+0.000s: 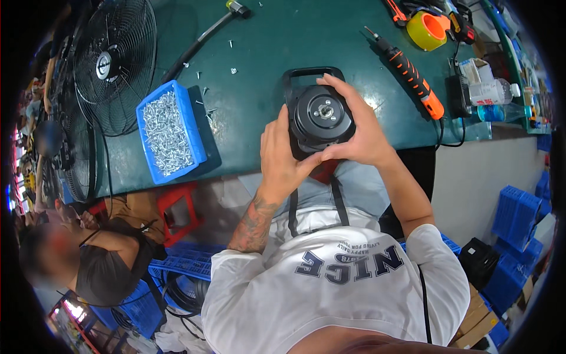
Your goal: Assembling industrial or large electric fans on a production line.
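A round black motor housing (306, 125), with a metal shaft at its centre and small screws around it, is held at the near edge of the green bench (247, 94). My left hand (278, 150) grips its left side, fingers against the rim. On its right side my right hand (364, 130) is wrapped round, thumb at the near edge and fingers at the far side. A black U-shaped bracket (311, 71) rises beyond the housing. Both hands are closed on the housing, whose underside is hidden.
Left stands a blue bin (196, 133) of screws (168, 133), with several loose screws beyond. A hammer (203, 36) lies behind; a fan grille (127, 76) is farther left. On the right are an orange-black electric screwdriver (415, 82), a tape roll (425, 32) and bottles (494, 92). Another person (112, 259) sits left.
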Demonstrator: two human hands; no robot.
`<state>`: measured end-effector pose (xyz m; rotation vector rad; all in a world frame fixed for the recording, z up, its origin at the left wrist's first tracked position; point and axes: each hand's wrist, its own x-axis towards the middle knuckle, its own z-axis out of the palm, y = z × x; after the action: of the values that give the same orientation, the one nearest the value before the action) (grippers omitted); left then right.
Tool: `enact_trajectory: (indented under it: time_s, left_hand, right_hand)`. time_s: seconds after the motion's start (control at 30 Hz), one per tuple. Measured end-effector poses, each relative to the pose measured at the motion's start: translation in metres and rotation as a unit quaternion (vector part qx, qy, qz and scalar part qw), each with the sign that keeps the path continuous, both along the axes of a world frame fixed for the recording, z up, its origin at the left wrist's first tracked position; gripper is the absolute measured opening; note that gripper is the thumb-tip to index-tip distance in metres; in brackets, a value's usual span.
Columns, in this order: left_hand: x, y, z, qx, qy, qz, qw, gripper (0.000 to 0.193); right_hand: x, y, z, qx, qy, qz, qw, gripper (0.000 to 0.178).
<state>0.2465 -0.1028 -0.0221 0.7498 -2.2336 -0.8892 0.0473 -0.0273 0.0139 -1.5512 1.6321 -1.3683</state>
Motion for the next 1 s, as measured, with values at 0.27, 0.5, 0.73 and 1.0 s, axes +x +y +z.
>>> enact_trajectory:
  time_s: [0.27,0.5,0.73,1.0]
  left_hand:
    - [0.002,0.002,-0.002,-0.010,-0.013,0.005,1.000,0.107]
    - [0.002,0.002,-0.004,-0.016,-0.008,-0.003,1.000,0.107]
    - [0.003,0.003,-0.006,-0.010,-0.023,0.002,1.000,0.106]
    - [-0.003,-0.001,-0.001,0.005,-0.030,0.004,1.000,0.109]
  right_hand:
    - [0.012,0.001,-0.009,-0.014,0.000,-0.028,1.000,0.107]
    - [0.017,0.001,-0.007,-0.011,0.011,-0.043,0.999,0.104]
    - [0.017,0.001,-0.010,-0.018,0.032,-0.045,0.998,0.103]
    - [0.005,-0.007,-0.011,-0.022,0.045,-0.018,0.999,0.100]
